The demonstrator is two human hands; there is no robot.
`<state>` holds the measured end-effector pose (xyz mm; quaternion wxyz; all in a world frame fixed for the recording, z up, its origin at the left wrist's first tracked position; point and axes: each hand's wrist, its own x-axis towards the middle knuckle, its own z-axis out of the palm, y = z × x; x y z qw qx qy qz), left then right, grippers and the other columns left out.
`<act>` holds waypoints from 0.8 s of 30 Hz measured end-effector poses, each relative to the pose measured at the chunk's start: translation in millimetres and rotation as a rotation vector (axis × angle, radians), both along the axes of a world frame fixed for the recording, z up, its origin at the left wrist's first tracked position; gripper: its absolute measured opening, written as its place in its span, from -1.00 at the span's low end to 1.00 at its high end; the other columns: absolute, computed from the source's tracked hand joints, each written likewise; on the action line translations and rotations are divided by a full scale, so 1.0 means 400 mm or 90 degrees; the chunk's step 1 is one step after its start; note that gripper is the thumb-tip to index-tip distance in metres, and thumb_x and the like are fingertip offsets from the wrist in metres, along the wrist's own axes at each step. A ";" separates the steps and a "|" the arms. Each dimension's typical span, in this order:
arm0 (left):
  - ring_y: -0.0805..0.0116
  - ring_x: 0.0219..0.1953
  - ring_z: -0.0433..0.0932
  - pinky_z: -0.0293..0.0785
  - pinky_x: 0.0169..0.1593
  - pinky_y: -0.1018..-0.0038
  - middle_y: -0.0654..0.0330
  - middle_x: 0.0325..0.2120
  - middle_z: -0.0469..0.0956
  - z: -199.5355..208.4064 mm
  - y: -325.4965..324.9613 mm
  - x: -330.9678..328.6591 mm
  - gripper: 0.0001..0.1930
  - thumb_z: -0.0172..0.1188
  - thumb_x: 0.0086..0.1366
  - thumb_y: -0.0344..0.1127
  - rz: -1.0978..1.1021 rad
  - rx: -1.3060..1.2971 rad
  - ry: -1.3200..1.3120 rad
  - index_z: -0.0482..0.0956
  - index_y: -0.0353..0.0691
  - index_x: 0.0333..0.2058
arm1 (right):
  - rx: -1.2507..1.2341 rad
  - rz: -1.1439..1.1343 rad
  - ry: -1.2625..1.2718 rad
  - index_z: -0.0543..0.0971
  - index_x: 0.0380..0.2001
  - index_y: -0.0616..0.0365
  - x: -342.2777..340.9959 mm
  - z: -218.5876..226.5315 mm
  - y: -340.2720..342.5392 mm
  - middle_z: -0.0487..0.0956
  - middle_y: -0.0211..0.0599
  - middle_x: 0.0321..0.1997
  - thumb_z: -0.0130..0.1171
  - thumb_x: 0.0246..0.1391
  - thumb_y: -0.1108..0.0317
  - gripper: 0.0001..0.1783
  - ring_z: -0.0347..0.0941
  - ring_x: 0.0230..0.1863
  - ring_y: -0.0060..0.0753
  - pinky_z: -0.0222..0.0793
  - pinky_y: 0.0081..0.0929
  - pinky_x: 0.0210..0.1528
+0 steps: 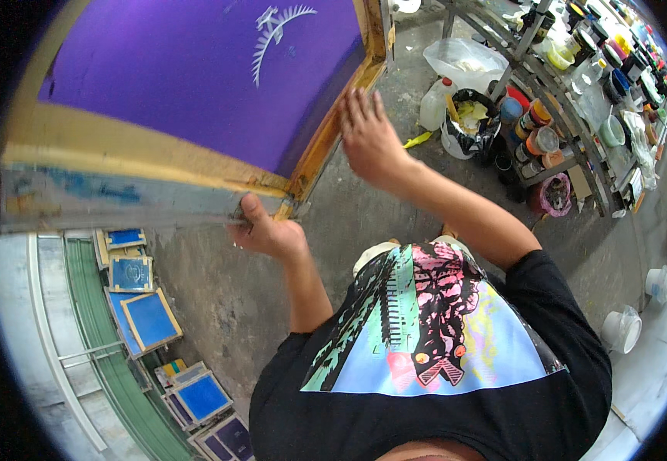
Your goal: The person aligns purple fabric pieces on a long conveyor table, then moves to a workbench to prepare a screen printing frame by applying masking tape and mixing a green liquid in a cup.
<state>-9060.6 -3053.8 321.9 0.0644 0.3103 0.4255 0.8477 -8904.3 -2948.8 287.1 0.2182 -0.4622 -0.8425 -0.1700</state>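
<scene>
A large screen printing frame (319,147) with wooden sides and purple mesh (187,84) fills the upper left. A pale fern-leaf design (276,38) shows on the mesh. My left hand (273,234) grips the frame's near side close to its near right corner, thumb on top and the other fingers hidden beneath. Along the frame's right side lies my right hand (372,142), its fingers stretched out and touching the wood. I cannot see its thumb clearly.
At right, shelving (556,100) carries several ink tubs and jars. Beside it on the floor stand a black-lined bucket (468,142) and a plastic jug (435,107). Blue-meshed frames (149,319) lean along the lower left wall. White buckets (620,330) stand far right.
</scene>
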 end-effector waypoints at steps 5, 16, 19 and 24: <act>0.19 -0.09 0.60 0.55 0.01 0.29 -0.04 -0.11 0.59 -0.016 0.035 0.018 -0.42 0.47 0.23 -0.08 -0.065 -0.023 0.010 0.51 -0.53 -0.07 | -0.171 0.288 0.116 0.55 0.09 0.40 -0.044 0.036 -0.183 0.51 0.20 0.22 0.06 0.06 0.42 -0.49 0.35 0.37 0.08 0.16 -0.02 0.44; 0.30 -0.16 0.60 0.54 -0.04 0.34 0.01 -0.21 0.59 -0.017 0.026 0.014 -0.48 0.45 0.24 -0.07 -0.046 -0.035 0.042 0.54 -0.50 -0.17 | -0.125 -0.030 0.264 0.10 0.38 0.54 0.078 -0.036 0.009 0.06 0.43 0.48 0.07 0.02 0.49 -0.16 -0.09 0.55 0.35 -0.12 0.12 0.55; 0.19 -0.11 0.62 0.57 0.01 0.26 -0.06 -0.12 0.57 -0.030 0.029 0.016 -0.43 0.44 0.24 -0.07 -0.032 -0.055 0.001 0.51 -0.54 -0.09 | -0.226 0.149 0.390 0.14 0.36 0.56 -0.033 -0.018 -0.131 -0.09 0.57 0.49 0.05 -0.10 0.69 -0.15 -0.20 0.56 0.46 -0.16 0.17 0.56; -0.04 0.09 0.55 0.52 0.18 0.03 -0.22 0.09 0.43 0.035 0.008 0.032 -0.24 0.42 0.25 -0.01 -0.079 -0.083 -0.044 0.33 -0.57 0.13 | -0.366 0.483 0.501 0.51 0.23 0.14 0.057 0.040 -0.190 0.41 -0.10 0.40 0.10 0.01 0.65 -0.36 0.26 0.45 0.04 0.19 -0.10 0.49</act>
